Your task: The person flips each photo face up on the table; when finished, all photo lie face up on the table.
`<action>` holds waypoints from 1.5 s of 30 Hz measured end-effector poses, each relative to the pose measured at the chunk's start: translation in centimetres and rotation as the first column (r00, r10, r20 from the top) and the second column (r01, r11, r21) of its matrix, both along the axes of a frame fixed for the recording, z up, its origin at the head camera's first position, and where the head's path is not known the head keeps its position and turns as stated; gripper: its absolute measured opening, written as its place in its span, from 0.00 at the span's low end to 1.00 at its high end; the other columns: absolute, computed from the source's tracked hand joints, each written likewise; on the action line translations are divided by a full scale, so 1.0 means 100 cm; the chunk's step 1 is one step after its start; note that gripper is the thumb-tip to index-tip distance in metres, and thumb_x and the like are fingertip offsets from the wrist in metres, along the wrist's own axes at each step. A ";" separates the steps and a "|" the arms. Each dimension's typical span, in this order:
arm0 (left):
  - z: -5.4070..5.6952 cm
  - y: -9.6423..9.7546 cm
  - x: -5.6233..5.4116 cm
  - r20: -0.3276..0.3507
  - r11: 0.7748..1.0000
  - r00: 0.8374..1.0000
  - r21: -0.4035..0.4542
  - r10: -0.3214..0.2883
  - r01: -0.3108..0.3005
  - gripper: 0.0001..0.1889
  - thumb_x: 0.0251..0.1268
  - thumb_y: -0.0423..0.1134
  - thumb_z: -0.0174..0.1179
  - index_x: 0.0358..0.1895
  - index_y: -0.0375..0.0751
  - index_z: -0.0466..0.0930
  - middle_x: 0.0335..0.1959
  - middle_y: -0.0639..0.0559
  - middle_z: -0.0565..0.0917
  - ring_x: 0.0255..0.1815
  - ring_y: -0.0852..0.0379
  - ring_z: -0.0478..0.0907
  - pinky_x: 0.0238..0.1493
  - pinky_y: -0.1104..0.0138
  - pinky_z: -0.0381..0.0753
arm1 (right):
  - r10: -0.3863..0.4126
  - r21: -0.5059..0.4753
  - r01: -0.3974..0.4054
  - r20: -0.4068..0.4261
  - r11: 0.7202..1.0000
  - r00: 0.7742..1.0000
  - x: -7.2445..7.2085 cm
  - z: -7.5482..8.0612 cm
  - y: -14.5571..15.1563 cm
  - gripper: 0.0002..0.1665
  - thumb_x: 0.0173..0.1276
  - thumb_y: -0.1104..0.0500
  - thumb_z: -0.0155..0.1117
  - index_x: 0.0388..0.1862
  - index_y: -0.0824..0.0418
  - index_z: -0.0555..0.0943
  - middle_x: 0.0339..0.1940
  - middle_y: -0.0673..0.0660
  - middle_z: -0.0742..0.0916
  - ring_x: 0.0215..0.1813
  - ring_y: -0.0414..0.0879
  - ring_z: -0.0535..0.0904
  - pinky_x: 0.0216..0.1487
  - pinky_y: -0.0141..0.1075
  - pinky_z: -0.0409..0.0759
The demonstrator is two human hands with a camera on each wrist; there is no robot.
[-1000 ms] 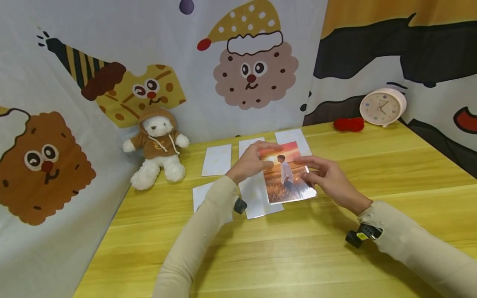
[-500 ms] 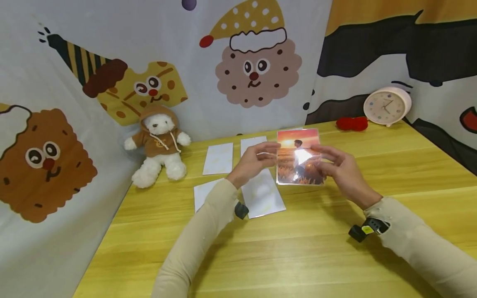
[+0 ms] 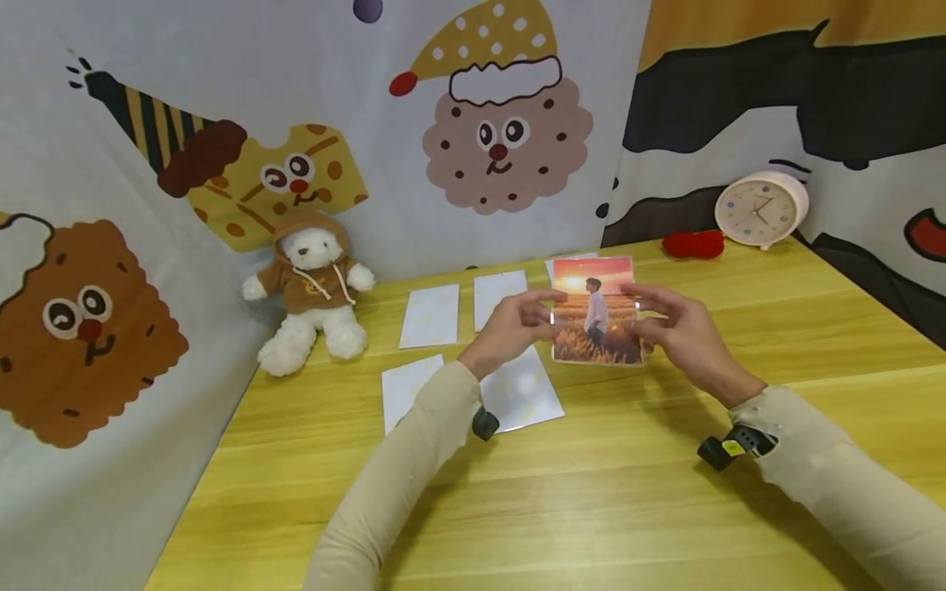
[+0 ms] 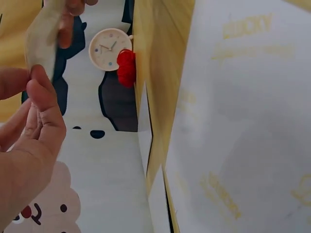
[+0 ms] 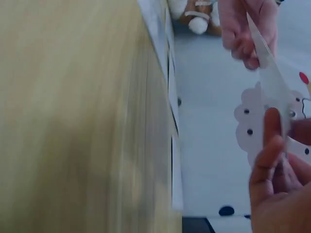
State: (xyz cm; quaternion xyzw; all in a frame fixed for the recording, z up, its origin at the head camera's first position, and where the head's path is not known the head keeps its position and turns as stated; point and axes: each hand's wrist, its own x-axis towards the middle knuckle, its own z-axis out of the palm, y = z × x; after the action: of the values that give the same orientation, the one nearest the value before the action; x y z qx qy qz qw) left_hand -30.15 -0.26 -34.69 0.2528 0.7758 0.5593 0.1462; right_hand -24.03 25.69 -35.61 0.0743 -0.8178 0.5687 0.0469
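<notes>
A glossy photo (image 3: pixel 608 308) of a person in a wheat field at sunset is held up over the table, picture side toward the head camera. My left hand (image 3: pixel 512 332) pinches its left edge between thumb and fingers. On the opposite edge, my right hand (image 3: pixel 687 341) grips it the same way. From the right wrist view the photo (image 5: pixel 273 82) appears nearly edge-on, its pale back showing. White cards lie behind and below the hands: a large one (image 3: pixel 523 394) partly under my left wrist, another (image 3: pixel 406 386) beside it, and a partly hidden one (image 3: pixel 557 264) behind the photo.
Two more white cards lie farther back, one at left (image 3: pixel 430 316) and one in the middle (image 3: pixel 497 291). A plush bear (image 3: pixel 314 287) in a brown hoodie sits at the back left. A red fuzzy item (image 3: pixel 693 244) and a round clock (image 3: pixel 761 209) stand back right, against a cartoon-printed cloth (image 3: pixel 399 164).
Both hands have lifted the photo and shifted it right, off the large white card, and turned it from tilted to nearly upright. Over the last half second it barely moves; its glare has gone.
</notes>
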 end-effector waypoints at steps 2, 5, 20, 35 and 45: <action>-0.002 0.001 0.001 0.017 0.999 1.000 -0.054 0.008 -0.007 0.27 0.66 0.30 0.63 0.67 0.52 0.76 0.41 0.50 0.83 0.42 0.58 0.83 0.57 0.52 0.83 | 0.010 0.114 -0.015 0.049 0.993 0.999 -0.002 0.001 0.004 0.35 0.70 0.62 0.66 0.75 0.57 0.69 0.68 0.64 0.79 0.43 0.32 0.85 0.35 0.34 0.83; -0.005 0.005 0.002 0.000 0.984 1.000 -0.176 -0.006 0.006 0.28 0.66 0.33 0.65 0.69 0.52 0.74 0.41 0.51 0.84 0.43 0.59 0.83 0.51 0.58 0.84 | 0.045 0.229 -0.074 0.126 0.971 0.991 -0.007 0.001 0.009 0.36 0.67 0.63 0.67 0.75 0.60 0.70 0.63 0.70 0.79 0.44 0.40 0.86 0.36 0.37 0.84; -0.013 0.030 0.011 -0.031 0.756 0.993 -0.651 -0.111 0.065 0.49 0.59 0.45 0.73 0.80 0.42 0.53 0.54 0.49 0.85 0.55 0.52 0.83 0.65 0.57 0.79 | 0.176 0.501 -0.265 0.219 0.823 0.960 -0.015 -0.007 0.016 0.35 0.57 0.68 0.75 0.66 0.68 0.77 0.55 0.72 0.84 0.48 0.56 0.83 0.39 0.35 0.81; -0.017 0.049 0.008 -0.124 0.524 0.959 -0.851 -0.255 0.029 0.19 0.59 0.48 0.72 0.31 0.46 0.69 0.26 0.56 0.69 0.26 0.59 0.67 0.28 0.69 0.69 | 0.238 0.602 -0.339 0.244 0.723 0.940 -0.024 -0.014 0.015 0.38 0.52 0.72 0.75 0.64 0.72 0.77 0.36 0.58 0.88 0.34 0.45 0.76 0.33 0.33 0.77; -0.016 0.047 0.010 -0.091 0.514 0.986 -0.858 -0.141 -0.005 0.19 0.56 0.52 0.74 0.31 0.48 0.72 0.24 0.56 0.69 0.22 0.60 0.64 0.22 0.68 0.68 | 0.274 0.670 -0.390 0.277 0.631 0.921 -0.026 -0.010 0.011 0.37 0.53 0.74 0.71 0.65 0.72 0.76 0.24 0.51 0.82 0.27 0.41 0.71 0.28 0.31 0.68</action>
State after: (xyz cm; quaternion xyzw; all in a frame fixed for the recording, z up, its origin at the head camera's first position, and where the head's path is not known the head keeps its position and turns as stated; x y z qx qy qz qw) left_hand -29.16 4.42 -36.31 0.2193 0.9483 0.0792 0.2151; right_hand -26.68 26.81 -36.57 0.1932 -0.9464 0.2089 -0.1525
